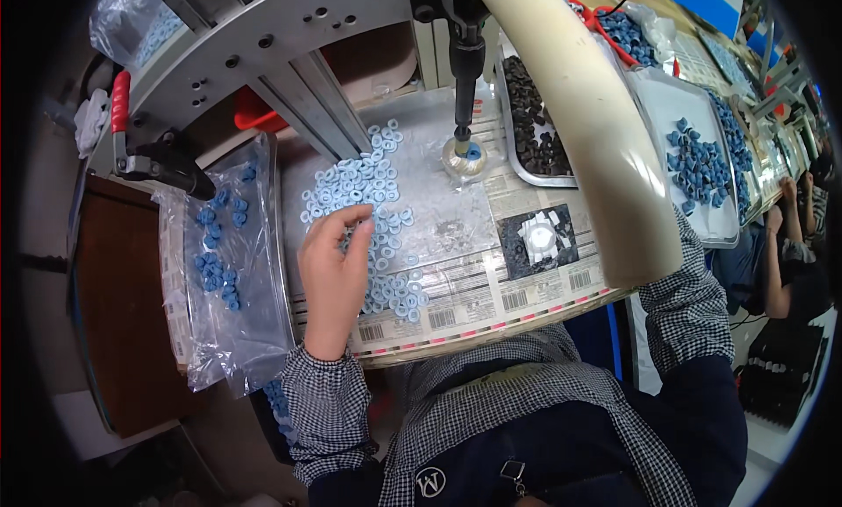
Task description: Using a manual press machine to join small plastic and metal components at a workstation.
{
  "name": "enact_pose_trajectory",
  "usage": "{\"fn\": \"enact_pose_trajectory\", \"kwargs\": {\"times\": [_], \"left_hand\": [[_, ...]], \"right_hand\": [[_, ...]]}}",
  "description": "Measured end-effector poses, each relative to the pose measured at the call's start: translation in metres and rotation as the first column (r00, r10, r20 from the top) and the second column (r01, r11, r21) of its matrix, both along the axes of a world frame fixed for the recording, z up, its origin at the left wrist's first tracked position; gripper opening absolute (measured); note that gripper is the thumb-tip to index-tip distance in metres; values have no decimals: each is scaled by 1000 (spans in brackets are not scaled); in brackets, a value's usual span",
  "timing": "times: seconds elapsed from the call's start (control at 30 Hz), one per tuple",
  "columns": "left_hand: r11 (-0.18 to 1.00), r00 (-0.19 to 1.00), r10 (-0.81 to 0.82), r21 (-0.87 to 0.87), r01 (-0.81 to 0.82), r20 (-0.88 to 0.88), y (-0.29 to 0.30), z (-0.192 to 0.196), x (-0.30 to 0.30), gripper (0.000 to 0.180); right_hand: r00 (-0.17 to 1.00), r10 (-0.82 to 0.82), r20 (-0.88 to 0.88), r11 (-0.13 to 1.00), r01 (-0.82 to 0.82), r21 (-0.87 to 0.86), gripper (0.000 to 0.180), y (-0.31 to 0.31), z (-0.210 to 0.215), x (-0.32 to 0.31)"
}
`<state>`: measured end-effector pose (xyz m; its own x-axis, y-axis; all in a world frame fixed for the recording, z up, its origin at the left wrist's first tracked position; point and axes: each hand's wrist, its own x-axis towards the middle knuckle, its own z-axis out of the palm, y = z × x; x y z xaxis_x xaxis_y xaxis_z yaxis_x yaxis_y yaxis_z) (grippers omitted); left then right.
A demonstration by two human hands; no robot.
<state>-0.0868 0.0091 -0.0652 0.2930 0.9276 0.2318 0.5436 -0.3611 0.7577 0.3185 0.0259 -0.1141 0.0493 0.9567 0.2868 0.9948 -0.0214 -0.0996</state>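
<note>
My left hand (337,266) is over a spread of light blue rings (355,182) on the metal plate. Its thumb and index finger are a little apart, and I see nothing held between them. My right hand is hidden behind a thick beige tube; only its checked sleeve (688,305) shows. Right of the rings, a black vertical spindle (467,68) comes down to a round brass-coloured holder (464,167). A small blue piece (474,151) sits in that holder beside the spindle tip.
The beige tube (605,130) crosses the right side. Behind it is a tray of dark brown pieces (531,112). White blocks (541,235) sit on a black pad. Blue pieces lie in a plastic-lined tray (282,270) at left and a white tray (715,231) at right. Other people work far right.
</note>
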Motion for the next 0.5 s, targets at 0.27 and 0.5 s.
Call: {"fn": "enact_pose_trajectory", "kwargs": {"times": [0.27,0.5], "left_hand": [[957,954,-126,220,188,-271,-1,-1,18,10],[953,900,-205,131,273,-383,-22,2,15,11]], "right_hand": [[996,11,-89,991,-23,-131,16,-10,32,-17],[986,-14,-168,995,-3,-101,20,-10,9,23]]}}
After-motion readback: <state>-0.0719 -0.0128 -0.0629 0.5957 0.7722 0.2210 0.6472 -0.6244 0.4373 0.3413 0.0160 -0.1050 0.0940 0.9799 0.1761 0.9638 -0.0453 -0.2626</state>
